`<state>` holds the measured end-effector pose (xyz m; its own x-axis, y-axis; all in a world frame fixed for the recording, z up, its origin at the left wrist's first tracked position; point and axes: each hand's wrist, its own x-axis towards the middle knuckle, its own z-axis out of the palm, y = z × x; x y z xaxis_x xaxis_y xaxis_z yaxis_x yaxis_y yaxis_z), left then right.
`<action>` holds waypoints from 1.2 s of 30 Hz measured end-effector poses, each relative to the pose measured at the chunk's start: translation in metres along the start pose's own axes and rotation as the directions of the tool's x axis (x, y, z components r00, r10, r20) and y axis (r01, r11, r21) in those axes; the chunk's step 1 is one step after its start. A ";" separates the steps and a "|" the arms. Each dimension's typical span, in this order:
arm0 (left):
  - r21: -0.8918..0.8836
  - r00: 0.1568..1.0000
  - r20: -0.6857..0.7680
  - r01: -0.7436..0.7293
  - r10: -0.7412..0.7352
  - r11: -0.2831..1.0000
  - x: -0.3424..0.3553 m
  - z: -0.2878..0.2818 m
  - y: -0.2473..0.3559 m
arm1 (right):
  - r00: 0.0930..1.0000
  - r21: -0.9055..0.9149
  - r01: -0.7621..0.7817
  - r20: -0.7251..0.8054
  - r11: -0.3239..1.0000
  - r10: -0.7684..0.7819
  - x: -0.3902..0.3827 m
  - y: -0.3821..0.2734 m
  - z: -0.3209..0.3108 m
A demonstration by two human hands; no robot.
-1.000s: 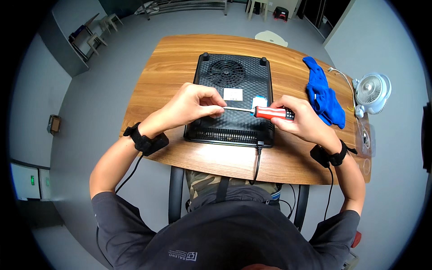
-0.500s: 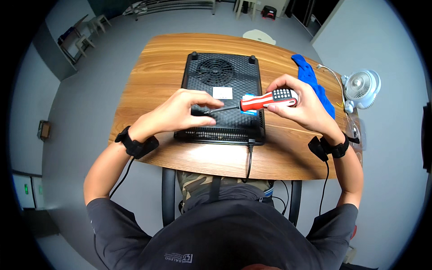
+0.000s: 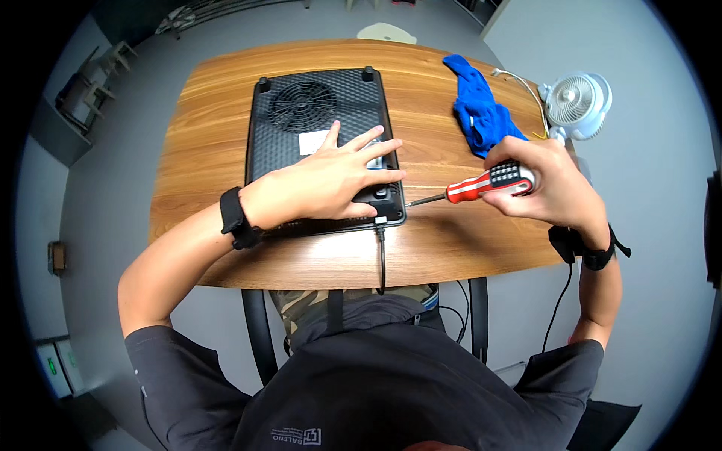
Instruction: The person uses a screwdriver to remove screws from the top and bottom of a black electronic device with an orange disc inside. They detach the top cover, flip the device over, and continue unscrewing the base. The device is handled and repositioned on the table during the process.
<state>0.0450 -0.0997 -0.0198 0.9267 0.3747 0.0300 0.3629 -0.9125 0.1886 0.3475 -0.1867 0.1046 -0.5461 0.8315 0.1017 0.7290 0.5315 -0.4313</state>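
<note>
A flat black appliance [image 3: 269, 154], which looks like an induction cooker, lies underside up on the table, with a round fan grille, feet and a white label showing. My left hand [image 3: 331, 177] rests on its lower right part, fingers spread, covering some of the surface. In my right hand [image 3: 545, 180] is a screwdriver [image 3: 470, 188] with a red, white and black handle. Its shaft points left, and the tip is at the appliance's right edge near the lower corner. Whether the tip sits in a screw is too small to tell.
A black cable [image 3: 383, 259] runs from the appliance over the front edge of the wooden table [image 3: 203, 113]. At the right lie a crumpled blue cloth [image 3: 481, 113] and a small white fan [image 3: 575, 101] with its cord. A white stool [image 3: 387, 32] stands beyond the table.
My left hand has left the screwdriver's tip and come down flat on the appliance. My right hand has carried the screwdriver to the appliance's right edge. The whole view has shifted.
</note>
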 end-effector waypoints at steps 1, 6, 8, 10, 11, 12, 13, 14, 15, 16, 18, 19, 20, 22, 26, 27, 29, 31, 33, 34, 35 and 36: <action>0.015 1.000 0.003 -0.011 0.011 1.000 0.009 0.004 0.002 | 1.000 -0.011 0.018 0.010 1.000 -0.017 -0.002 0.000 0.002; -0.023 0.972 0.230 0.057 -0.050 0.998 0.029 0.005 0.008 | 0.997 -0.064 0.071 0.042 0.995 -0.069 -0.003 -0.004 0.013; -0.044 0.980 0.189 0.064 -0.055 0.997 0.030 0.013 0.009 | 0.996 -0.057 0.064 0.066 0.996 -0.061 -0.003 -0.006 0.015; -0.043 0.980 0.182 0.090 -0.081 0.995 0.031 0.015 0.012 | 0.993 -0.055 0.061 0.100 0.997 -0.056 0.000 -0.007 0.016; -0.052 0.986 0.150 0.076 -0.067 0.996 0.030 0.016 0.012 | 0.995 -0.066 0.075 0.072 0.995 -0.070 -0.001 -0.007 0.020; -0.050 0.986 0.154 0.070 -0.062 0.996 0.031 0.015 0.011 | 0.993 -0.055 0.078 0.088 0.995 -0.073 0.000 -0.008 0.021; -0.049 0.986 0.158 0.066 -0.058 0.997 0.031 0.013 0.011 | 0.991 -0.044 0.084 0.105 0.996 -0.079 0.002 -0.011 0.020; -0.049 0.985 0.163 0.064 -0.055 0.997 0.031 0.015 0.010 | 0.989 -0.032 0.089 0.123 0.996 -0.085 0.004 -0.013 0.019; -0.036 0.988 0.143 0.055 -0.049 0.998 0.031 0.019 0.010 | 0.986 -0.036 0.096 0.142 0.995 -0.090 0.005 -0.014 0.020; -0.037 0.989 0.138 0.052 -0.046 0.998 0.031 0.019 0.010 | 0.985 -0.047 0.100 0.142 0.994 -0.093 0.006 -0.015 0.020; -0.039 0.991 0.129 0.047 -0.041 0.998 0.031 0.019 0.010 | 0.985 -0.067 0.109 0.143 0.992 -0.099 0.008 -0.017 0.020; -0.034 0.991 0.125 0.049 -0.044 0.998 0.031 0.019 0.010 | 0.985 -0.062 0.111 0.142 0.992 -0.101 0.009 -0.018 0.020; -0.029 0.992 0.121 0.050 -0.047 0.998 0.030 0.020 0.010 | 0.984 -0.056 0.113 0.142 0.992 -0.104 0.011 -0.018 0.020; -0.016 0.992 0.118 0.048 -0.046 0.999 0.030 0.020 0.010 | 0.982 -0.052 0.111 0.157 0.992 -0.102 0.014 -0.019 0.020; -0.014 0.992 0.118 0.043 -0.041 0.999 0.031 0.019 0.010 | 0.976 -0.054 0.102 0.197 0.993 -0.089 0.019 -0.021 0.022; -0.021 0.992 0.117 0.045 -0.042 0.999 0.031 0.019 0.010 | 0.976 -0.053 0.100 0.201 0.994 -0.088 0.021 -0.021 0.023; -0.018 0.992 0.121 0.048 -0.046 0.999 0.032 0.020 0.010 | 0.975 -0.054 0.115 0.199 0.992 -0.102 0.022 -0.021 0.024; -0.020 0.992 0.116 0.049 -0.046 0.999 0.032 0.021 0.009 | 0.972 -0.066 0.125 0.208 0.990 -0.109 0.023 -0.022 0.025; -0.025 0.994 0.100 0.047 -0.044 0.999 0.031 0.024 0.009 | 0.967 -0.089 0.130 0.229 0.987 -0.107 0.024 -0.023 0.025; -0.025 0.994 0.100 0.048 -0.046 0.999 0.031 0.024 0.009 | 0.967 -0.094 0.126 0.233 0.988 -0.101 0.025 -0.024 0.025; -0.024 0.994 0.100 0.050 -0.047 0.998 0.031 0.024 0.009 | 0.967 -0.098 0.121 0.236 0.988 -0.095 0.027 -0.026 0.025; -0.024 0.994 0.100 0.051 -0.048 0.998 0.030 0.024 0.009 | 0.967 -0.103 0.117 0.240 0.988 -0.089 0.028 -0.027 0.025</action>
<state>0.0786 -0.1000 -0.0407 0.9132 0.4001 -0.0772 0.4072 -0.8881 0.2132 0.3019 -0.1822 0.0968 -0.6920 0.7177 -0.0781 0.6988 0.6388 -0.3218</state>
